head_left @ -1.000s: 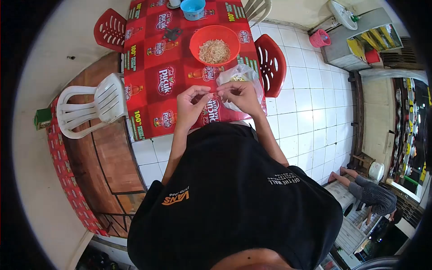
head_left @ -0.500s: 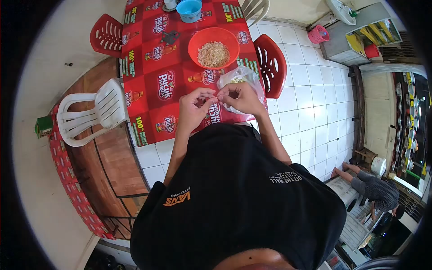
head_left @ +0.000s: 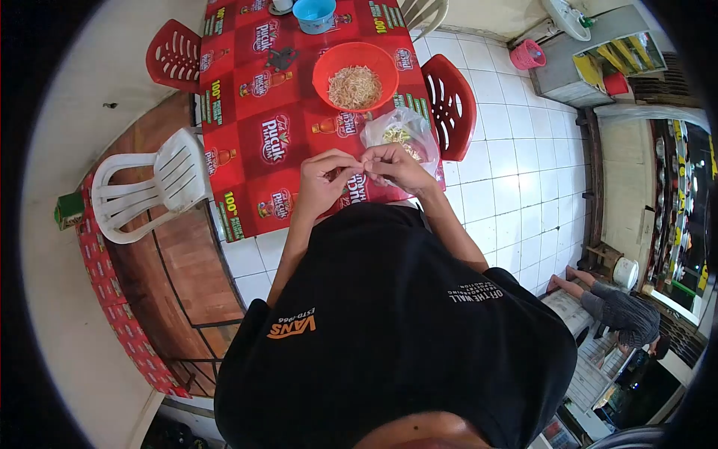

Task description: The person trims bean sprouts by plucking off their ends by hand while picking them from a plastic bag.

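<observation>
My left hand (head_left: 323, 179) and my right hand (head_left: 398, 168) meet fingertip to fingertip over the near edge of the red table (head_left: 243, 135). Both are pinched around something too small to make out. Just beyond my right hand lies an open clear plastic bag (head_left: 428, 142) with pale and greenish pieces inside, partly hidden by that hand. Farther back stands a red bowl (head_left: 321, 73) holding a heap of pale, thin strands that look like bean sprouts.
A blue container (head_left: 314, 18) and a dark object (head_left: 282, 58) are farther back on the table. Red chairs (head_left: 452, 105) and a white chair (head_left: 179, 173) flank it. Another person (head_left: 624, 314) bends over at the far right.
My hands have drawn together until their fingertips touch. More of the bag's contents shows beside my right hand. The view has shifted slightly.
</observation>
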The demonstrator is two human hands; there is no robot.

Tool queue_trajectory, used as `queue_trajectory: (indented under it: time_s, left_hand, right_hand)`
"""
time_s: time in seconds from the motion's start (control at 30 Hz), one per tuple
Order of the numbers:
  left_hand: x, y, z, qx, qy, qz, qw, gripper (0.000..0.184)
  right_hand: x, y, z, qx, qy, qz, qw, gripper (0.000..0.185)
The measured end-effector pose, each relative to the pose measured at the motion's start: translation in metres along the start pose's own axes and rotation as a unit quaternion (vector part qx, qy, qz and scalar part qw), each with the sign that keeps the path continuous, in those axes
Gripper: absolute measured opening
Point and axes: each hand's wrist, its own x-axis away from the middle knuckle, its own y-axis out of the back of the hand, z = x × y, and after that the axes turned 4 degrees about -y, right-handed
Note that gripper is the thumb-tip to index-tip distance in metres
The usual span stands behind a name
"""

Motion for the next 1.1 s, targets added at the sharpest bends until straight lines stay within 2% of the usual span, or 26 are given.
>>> queue_trajectory:
  time_s: [0.13, 0.2, 0.23, 0.3, 0.33, 0.37, 0.47, 0.57, 0.67, 0.77, 0.87, 0.97, 1.1]
  left_hand:
    - [0.018, 0.004, 0.014, 0.047, 0.077, 0.017, 0.996, 0.008]
    - [0.032, 0.004, 0.027, 0.067, 0.099, -0.030, 0.992, 0.007]
    - [0.038, 0.006, 0.031, 0.077, 0.111, -0.053, 0.989, 0.007]
    - [0.051, 0.013, 0.043, 0.049, 0.117, -0.119, 0.985, 0.005]
    - [0.059, 0.017, 0.051, 0.038, 0.134, -0.131, 0.981, 0.006]
    - [0.065, 0.022, 0.057, 0.027, 0.150, -0.145, 0.978, 0.007]
    - [0.080, 0.033, 0.062, 0.026, 0.184, -0.181, 0.966, 0.008]
    - [0.089, 0.037, 0.062, 0.011, 0.187, -0.199, 0.962, 0.008]
    - [0.097, 0.034, 0.058, 0.019, 0.206, -0.210, 0.956, 0.008]
    - [0.104, 0.028, 0.053, 0.033, 0.215, -0.213, 0.952, 0.008]
    - [0.108, 0.022, 0.052, 0.045, 0.232, -0.209, 0.949, 0.008]
    - [0.110, 0.019, 0.058, 0.030, 0.217, -0.197, 0.956, 0.008]
    - [0.103, 0.017, 0.054, 0.025, 0.219, -0.169, 0.961, 0.016]
  right_hand:
    - [-0.003, 0.001, -0.011, 0.010, -0.023, 0.006, 1.000, 0.013]
    - [-0.011, 0.007, -0.015, 0.061, -0.060, 0.003, 0.996, 0.013]
    - [-0.022, 0.014, -0.026, 0.194, -0.034, -0.007, 0.980, 0.014]
    - [-0.055, 0.037, -0.071, 0.446, 0.021, -0.026, 0.894, 0.015]
    - [-0.076, 0.054, -0.105, 0.512, 0.039, -0.023, 0.858, 0.015]
    - [-0.096, 0.068, -0.135, 0.577, 0.057, -0.020, 0.815, 0.016]
    - [-0.124, 0.070, -0.171, 0.656, -0.001, -0.038, 0.754, 0.015]
    - [-0.130, 0.076, -0.191, 0.613, -0.036, -0.082, 0.785, 0.014]
    - [-0.133, 0.084, -0.196, 0.629, 0.009, -0.059, 0.775, 0.013]
    - [-0.133, 0.088, -0.198, 0.608, 0.022, -0.055, 0.792, 0.012]
    - [-0.134, 0.091, -0.201, 0.579, -0.042, -0.047, 0.813, 0.014]
    - [-0.123, 0.083, -0.187, 0.598, -0.054, -0.063, 0.798, 0.015]
    - [-0.106, 0.080, -0.163, 0.537, -0.005, -0.060, 0.841, 0.014]
